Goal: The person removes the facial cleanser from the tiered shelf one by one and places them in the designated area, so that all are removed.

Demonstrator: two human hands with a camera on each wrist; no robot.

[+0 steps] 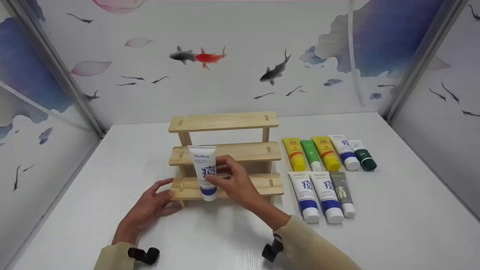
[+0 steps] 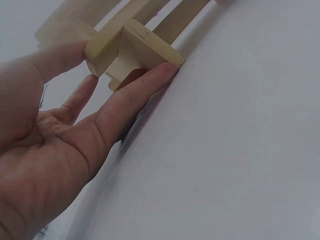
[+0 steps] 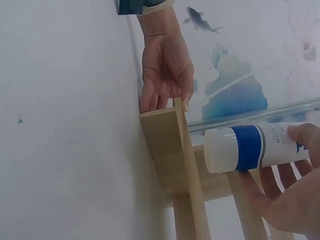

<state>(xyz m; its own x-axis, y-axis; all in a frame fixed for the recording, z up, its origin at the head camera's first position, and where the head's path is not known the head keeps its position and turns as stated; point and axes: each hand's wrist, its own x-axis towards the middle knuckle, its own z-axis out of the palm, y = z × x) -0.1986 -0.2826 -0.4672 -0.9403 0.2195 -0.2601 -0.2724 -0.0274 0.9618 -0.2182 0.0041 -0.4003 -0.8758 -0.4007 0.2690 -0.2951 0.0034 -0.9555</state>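
A white tube with a blue band and white cap (image 1: pixel 202 161) is held by my right hand (image 1: pixel 242 185), cap down, over the lowest step of a wooden three-step rack (image 1: pixel 247 184). Thumb and fingers pinch it from the right side. In the right wrist view the tube (image 3: pixel 250 147) is in front of the rack (image 3: pixel 160 135); whether its cap touches the step cannot be told. My left hand (image 1: pixel 150 206) grips the left end of the lowest step. In the left wrist view, the left hand's fingers (image 2: pixel 137 90) lie against that step's end (image 2: pixel 155 42).
Right of the rack, several tubes lie in two rows on the white table (image 1: pixel 405 195). The back row has yellow tubes (image 1: pixel 293 152), a green tube (image 1: pixel 309 152) and others. In front lie two white-and-blue tubes (image 1: pixel 305 191) and a grey tube (image 1: pixel 342 191). Printed walls (image 1: pixel 232 90) enclose the table.
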